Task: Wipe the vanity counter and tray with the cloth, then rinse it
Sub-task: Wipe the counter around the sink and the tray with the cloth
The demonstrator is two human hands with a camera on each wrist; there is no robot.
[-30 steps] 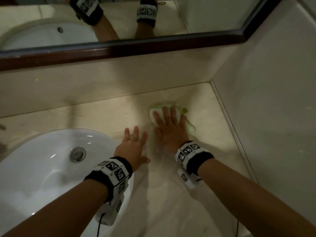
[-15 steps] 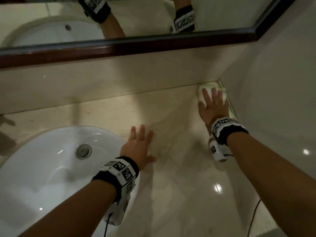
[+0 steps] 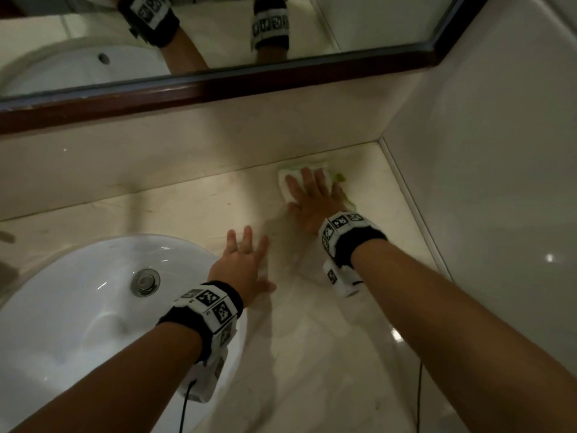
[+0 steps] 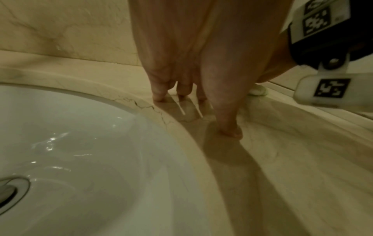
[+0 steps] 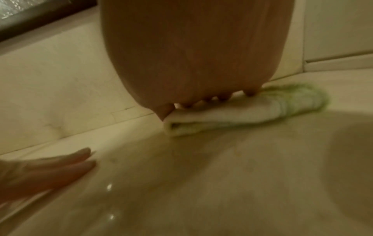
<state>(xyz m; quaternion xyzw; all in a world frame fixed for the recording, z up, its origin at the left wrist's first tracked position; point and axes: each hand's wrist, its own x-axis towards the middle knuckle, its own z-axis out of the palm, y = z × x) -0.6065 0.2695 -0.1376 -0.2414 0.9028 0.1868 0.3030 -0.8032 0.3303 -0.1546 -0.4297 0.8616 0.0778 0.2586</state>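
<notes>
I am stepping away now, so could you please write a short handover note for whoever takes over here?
Right hand: flat, fingers straight, pressing the folded cloth onto the counter by the back wall, near the right corner.
Left hand: flat on the counter beside the sink, holding nothing.
Done: wiping of the counter is under way; how much is covered cannot be told.
Left: finish the counter, wipe the tray (not in view), then rinse the cloth.

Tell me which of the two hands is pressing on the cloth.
The right hand, flat on the folded cloth; the left hand rests on bare counter.
</notes>
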